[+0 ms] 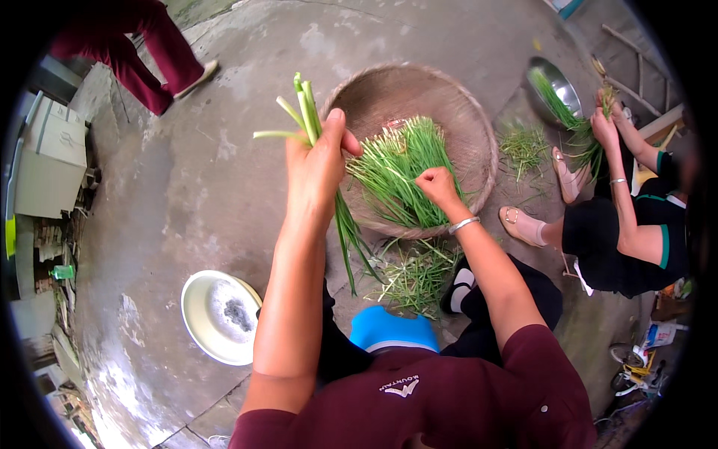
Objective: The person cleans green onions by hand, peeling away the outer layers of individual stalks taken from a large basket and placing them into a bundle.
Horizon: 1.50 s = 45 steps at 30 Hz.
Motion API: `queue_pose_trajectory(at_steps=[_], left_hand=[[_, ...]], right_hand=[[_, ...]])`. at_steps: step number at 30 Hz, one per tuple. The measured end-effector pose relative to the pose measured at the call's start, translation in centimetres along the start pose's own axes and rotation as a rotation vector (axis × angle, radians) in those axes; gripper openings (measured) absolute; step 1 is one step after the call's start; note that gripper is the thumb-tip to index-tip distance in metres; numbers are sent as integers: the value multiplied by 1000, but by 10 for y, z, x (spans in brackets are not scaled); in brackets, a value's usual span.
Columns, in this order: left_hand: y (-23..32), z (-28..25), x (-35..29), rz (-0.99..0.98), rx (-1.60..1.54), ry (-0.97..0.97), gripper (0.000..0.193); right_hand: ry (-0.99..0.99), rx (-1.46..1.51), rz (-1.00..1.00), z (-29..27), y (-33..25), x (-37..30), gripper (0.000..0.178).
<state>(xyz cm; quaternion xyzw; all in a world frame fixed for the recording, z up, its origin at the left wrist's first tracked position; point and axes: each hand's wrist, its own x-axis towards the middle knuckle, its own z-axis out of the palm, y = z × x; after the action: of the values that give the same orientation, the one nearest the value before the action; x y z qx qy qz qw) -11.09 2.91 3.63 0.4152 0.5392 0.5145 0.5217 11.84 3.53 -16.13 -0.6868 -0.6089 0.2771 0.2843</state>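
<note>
My left hand [318, 153] is raised at the near left rim of a round woven basket [486, 138], its fingers closed around a small bunch of green chives [346, 228]. The pale, thick ends stick up past my thumb, and the thin leaves hang down beside my wrist. A large pile of chives [396, 168] lies in the basket. Over the pile's right side is my right hand [440, 185], with the fingers curled together. Whatever those fingers may pinch is too small to tell.
Loose chive trimmings [419, 280] lie between the basket and my feet, beside a blue stool [393, 329]. A pale basin [193, 318] stands at left. At right, a seated person [636, 232] handles chives near a metal bowl [572, 93]. Someone in maroon trousers [161, 56] is far left.
</note>
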Motion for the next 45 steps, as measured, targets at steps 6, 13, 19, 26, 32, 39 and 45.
queue_pose_trajectory(at_steps=[6, 13, 19, 26, 32, 39, 45], left_hand=[[-4, 2, -1, 24, -18, -14, 37], [-13, 13, -6, 54, 114, -86, 36], [-28, 32, -3, -8, 166, -161, 28], [-39, 50, -3, 37, 200, -181, 22], [-25, 55, -12, -120, -247, -229, 17], [-24, 43, -2, -186, -363, -227, 8], [-26, 39, 11, -249, -529, -184, 12]], right_hand=[[-35, -25, 96, -37, -19, -7, 15], [-35, -72, 227, -74, -57, -13, 11], [-9, 62, 75, -114, -105, -22, 12], [-98, 635, -80, -140, -154, -52, 10], [-277, 731, -35, -141, -148, -68, 11], [-451, 729, 91, -140, -137, -70, 19], [-427, 752, 98, -149, -130, -67, 19]])
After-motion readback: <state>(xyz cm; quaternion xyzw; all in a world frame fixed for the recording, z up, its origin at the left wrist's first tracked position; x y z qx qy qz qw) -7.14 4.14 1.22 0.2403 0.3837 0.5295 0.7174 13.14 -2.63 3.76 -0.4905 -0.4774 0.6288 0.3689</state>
